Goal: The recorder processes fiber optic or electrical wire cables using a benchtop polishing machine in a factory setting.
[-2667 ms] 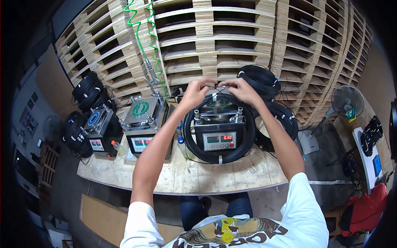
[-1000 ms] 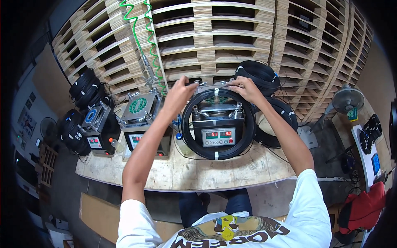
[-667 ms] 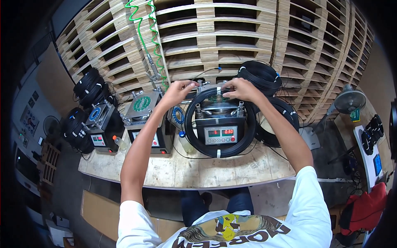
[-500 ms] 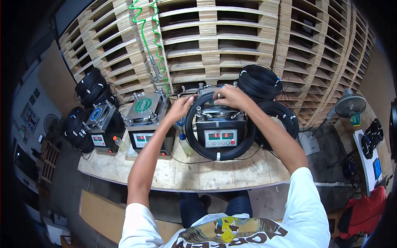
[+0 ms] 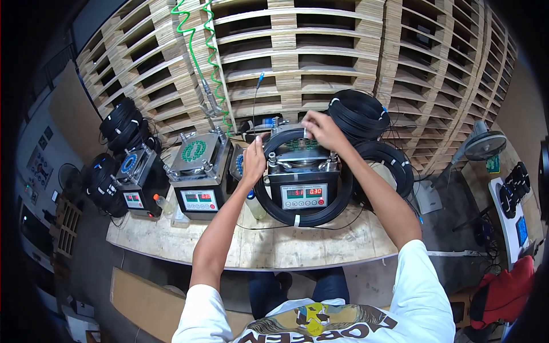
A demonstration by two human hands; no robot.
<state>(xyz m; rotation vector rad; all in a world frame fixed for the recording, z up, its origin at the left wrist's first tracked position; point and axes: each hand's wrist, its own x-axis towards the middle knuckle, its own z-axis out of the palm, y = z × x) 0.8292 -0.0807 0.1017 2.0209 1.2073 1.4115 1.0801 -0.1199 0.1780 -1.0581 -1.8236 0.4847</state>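
A large coil of black cable (image 5: 325,217), with white ties on it, hangs around the front of a polishing machine (image 5: 303,197). My left hand (image 5: 254,162) is at the coil's left side, fingers pointing up and closed against it. From just above those fingers a thin black cable end with a blue connector (image 5: 261,76) stands up. Bent over the top of the coil is my right hand (image 5: 325,132). Its fingertips are pinched at the coil beside a white tie (image 5: 305,132); the exact grip is partly hidden.
Two more polishing machines (image 5: 200,197) (image 5: 136,197) stand to the left, with an orange-capped bottle (image 5: 164,204) between them. Another bottle (image 5: 256,208) is beside the coil. More black coils (image 5: 359,114) are at right. A green air hose (image 5: 194,54) hangs before the wooden pallets (image 5: 320,43).
My left hand has lowered slightly, and the blue-tipped cable end now stands above it. My right hand has shifted slightly right along the coil's top. The coil has moved a little left and down.
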